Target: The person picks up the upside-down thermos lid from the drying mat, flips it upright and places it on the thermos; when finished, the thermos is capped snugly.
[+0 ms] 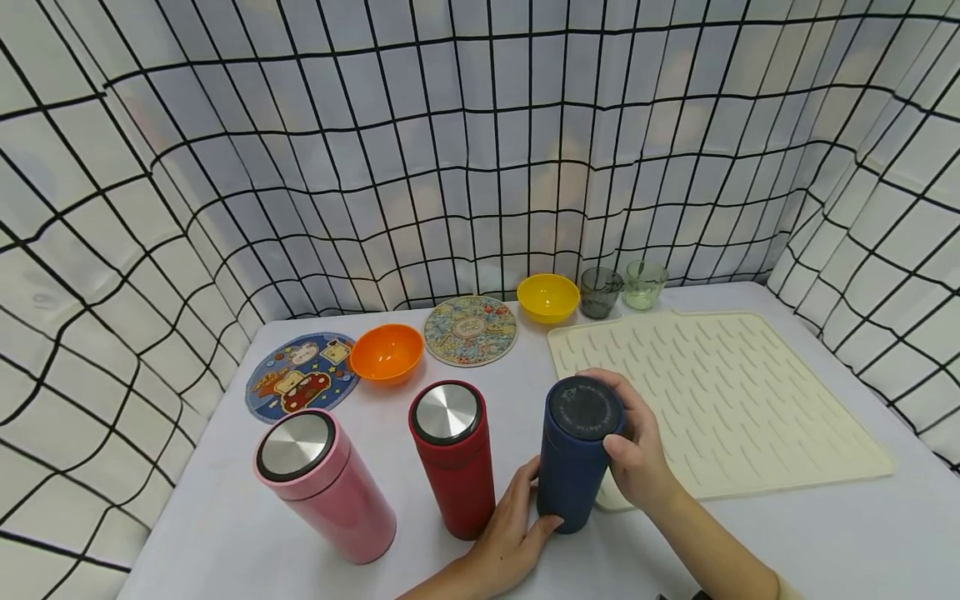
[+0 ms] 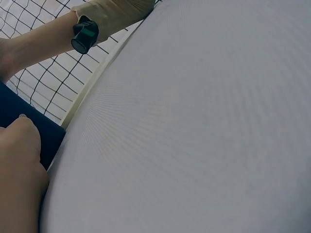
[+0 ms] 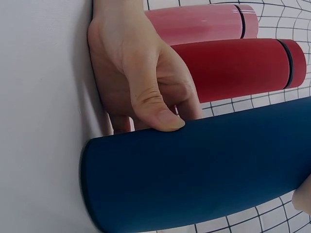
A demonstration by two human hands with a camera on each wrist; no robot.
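Note:
A dark blue thermos bottle (image 1: 572, 479) stands on the white table, its upward end a dark disc with raised lettering. My right hand (image 1: 639, 454) grips it near the top, thumb on the near side and fingers round the back. Low on the same bottle, my left hand (image 1: 510, 542) holds it between thumb and fingers. In the right wrist view, the left thumb (image 3: 167, 120) lies against the blue wall close to its table end. Just left of the left hand stands a red thermos (image 1: 457, 487) with a steel-topped lid; a pink thermos (image 1: 348, 504) is farther left.
A cream ridged drying mat (image 1: 720, 400) covers the right side. Along the back are a blue round mat (image 1: 270, 392), an orange bowl (image 1: 386, 354), a patterned round mat (image 1: 470, 332), a yellow bowl (image 1: 548, 298), a grey glass (image 1: 600, 293) and a greenish glass (image 1: 644, 286). Netted white walls (image 1: 465, 133) enclose the table.

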